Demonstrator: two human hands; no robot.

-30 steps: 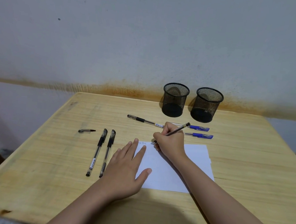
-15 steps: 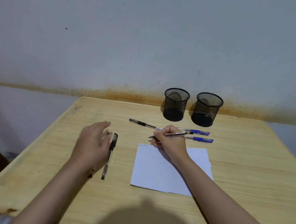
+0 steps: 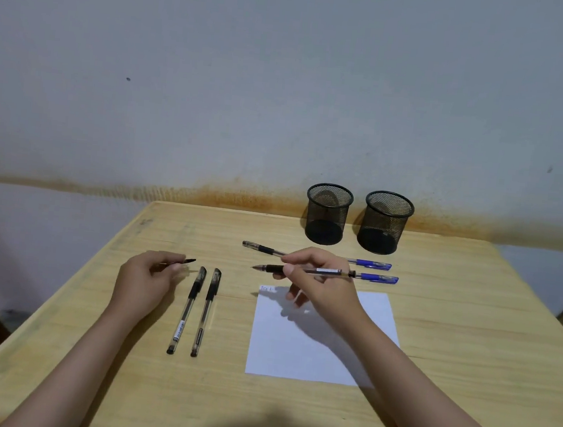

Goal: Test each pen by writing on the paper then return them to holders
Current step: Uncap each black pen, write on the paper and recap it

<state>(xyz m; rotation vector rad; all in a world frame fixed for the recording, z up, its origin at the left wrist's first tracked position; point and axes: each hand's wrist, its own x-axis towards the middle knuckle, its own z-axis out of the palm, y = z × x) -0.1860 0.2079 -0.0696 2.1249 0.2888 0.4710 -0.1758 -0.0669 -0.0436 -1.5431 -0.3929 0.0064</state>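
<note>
Pale wood grain runs across the counter (image 3: 451, 333), its surface smooth and yellowish. At twelve o'clock, near the far edge, two round black wire-mesh holders (image 3: 328, 214) (image 3: 385, 222) stand upright side by side, close but apart. A flat white sheet of paper (image 3: 315, 351) lies at centre, with a few small marks at its eleven o'clock corner. The right hand (image 3: 321, 282) hovers over the paper's far edge, thumb and fingers pinched on an uncapped pen (image 3: 305, 270) with a clear barrel and black grip, held level with its tip toward nine o'clock. Beyond the hand, two blue-capped pens (image 3: 371, 264) (image 3: 378, 278) lie flat, and another black-grip pen (image 3: 263, 248) lies at eleven o'clock from it. At nine o'clock from the paper, two capped black pens (image 3: 188, 307) (image 3: 206, 311) lie parallel, just beside each other. The left hand (image 3: 145, 277) sits further toward nine o'clock, curled, pinching a slim black pen cap (image 3: 188, 261) between thumb and fingertips
</note>
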